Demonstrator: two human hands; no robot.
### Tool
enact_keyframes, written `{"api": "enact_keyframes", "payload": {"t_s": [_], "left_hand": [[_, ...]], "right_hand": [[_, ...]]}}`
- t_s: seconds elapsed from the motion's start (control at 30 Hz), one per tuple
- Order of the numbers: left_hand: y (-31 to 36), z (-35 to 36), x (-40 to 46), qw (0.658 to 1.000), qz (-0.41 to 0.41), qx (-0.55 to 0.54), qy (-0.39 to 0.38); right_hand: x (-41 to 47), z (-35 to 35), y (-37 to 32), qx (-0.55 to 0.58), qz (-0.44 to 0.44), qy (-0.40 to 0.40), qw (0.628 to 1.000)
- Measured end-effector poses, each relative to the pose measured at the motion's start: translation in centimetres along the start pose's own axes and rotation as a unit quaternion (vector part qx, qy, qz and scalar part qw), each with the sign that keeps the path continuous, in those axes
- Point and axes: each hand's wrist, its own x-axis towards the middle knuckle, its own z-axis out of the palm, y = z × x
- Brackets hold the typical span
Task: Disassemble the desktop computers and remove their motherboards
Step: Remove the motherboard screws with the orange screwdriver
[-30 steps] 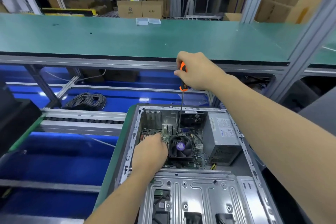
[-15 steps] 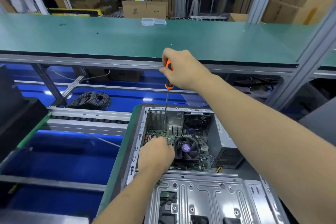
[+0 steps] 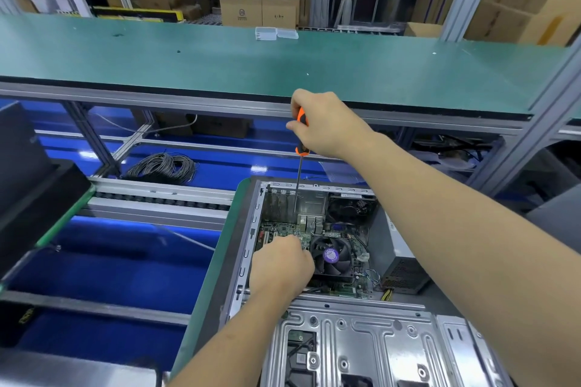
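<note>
Our right hand (image 3: pixel 327 122) wraps the orange-and-black handle of a screwdriver (image 3: pixel 301 135), fingers curled tight around it, the long shaft dropping almost straight down to the far edge of the motherboard (image 3: pixel 283 231). Our left hand (image 3: pixel 281 267) rests curled on the board beside the CPU fan (image 3: pixel 330 256); whether it pinches anything underneath, we cannot tell. The board lies flat inside the open computer case (image 3: pixel 361 333), on its side at the bench edge, with the power supply (image 3: pixel 405 273) to the right and a rear fan (image 3: pixel 350 207) beyond. We judge a mounting screw is being worked, the board not yet free. The risk: the tip, hidden among components, slips off the screw head and gouges the board, or a loosened screw drops into the case. A coil of cable (image 3: pixel 163 166) lies on the blue shelf behind.
</note>
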Motion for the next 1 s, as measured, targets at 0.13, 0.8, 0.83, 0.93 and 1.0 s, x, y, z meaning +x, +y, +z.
{"api": "enact_keyframes", "payload": {"t_s": [0.13, 0.8, 0.83, 0.93, 1.0], "left_hand": [[0.0, 0.0, 0.0, 1.000, 0.005, -0.004, 0.002], [0.0, -0.3, -0.2, 1.000, 0.017, -0.017, -0.010], [0.0, -0.2, -0.2, 1.000, 0.017, -0.020, -0.013], [0.2, -0.2, -0.2, 0.999, 0.017, -0.023, -0.016], [0.1, -0.3, -0.2, 1.000, 0.016, -0.022, -0.015]], "right_hand": [[-0.1, 0.4, -0.1, -0.006, 0.004, -0.009, 1.000], [2.1, -3.7, -1.7, -0.133, -0.017, -0.266, 0.955], [1.9, -3.7, -1.7, -0.136, 0.004, -0.263, 0.955], [1.7, -3.2, -2.1, -0.202, 0.074, -0.211, 0.954], [1.6, -2.6, -2.9, -0.234, 0.024, -0.204, 0.950]]}}
